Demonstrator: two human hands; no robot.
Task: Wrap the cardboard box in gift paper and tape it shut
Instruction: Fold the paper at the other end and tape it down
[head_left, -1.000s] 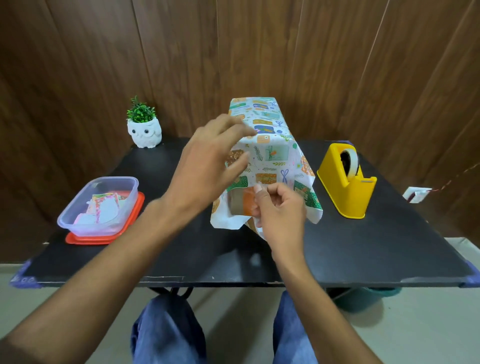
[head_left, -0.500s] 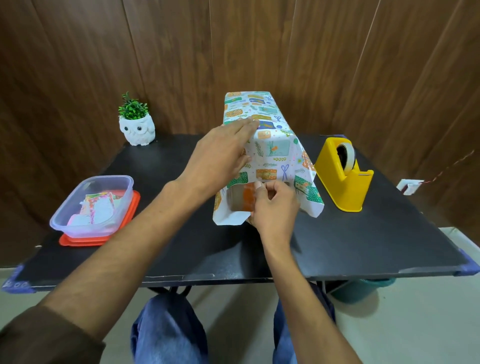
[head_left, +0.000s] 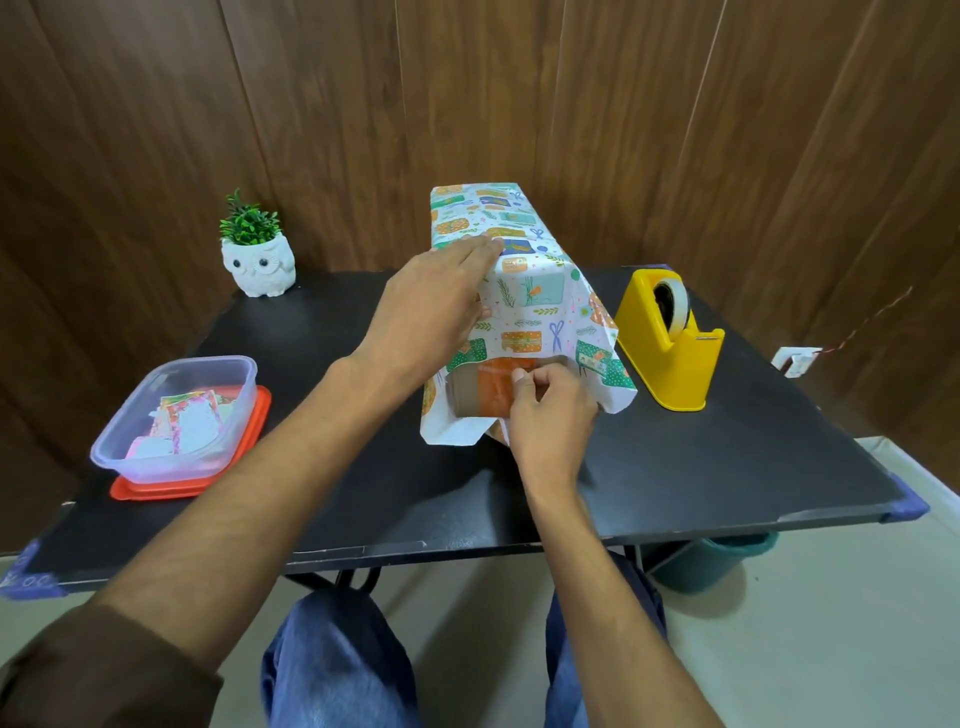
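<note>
Far to the left of both hands, a clear plastic tub (head_left: 176, 415) with paper scraps inside sits on a red lid (head_left: 249, 441) on the black counter (head_left: 322, 493). Beyond it, left of the left hand, stands a white owl pot (head_left: 258, 267) with a green plant. The left hand (head_left: 431, 306) lies flat with straight fingers on the gift paper (head_left: 530, 296), pressing it to the top of the cardboard box (head_left: 467, 397), which lies lengthwise in the middle of the counter, running away from the person. The paper covers the top and sides; the near end is bare, with loose paper flaps hanging at both corners. There the right hand (head_left: 553, 415), fingers curled, pinches what looks like a clear strip of tape (head_left: 493, 376) against the orange patch on the box's end. Just right of the right hand stands a yellow tape dispenser (head_left: 670, 348), apart from the box. A teal bucket (head_left: 711, 564) shows under the counter's right edge.
</note>
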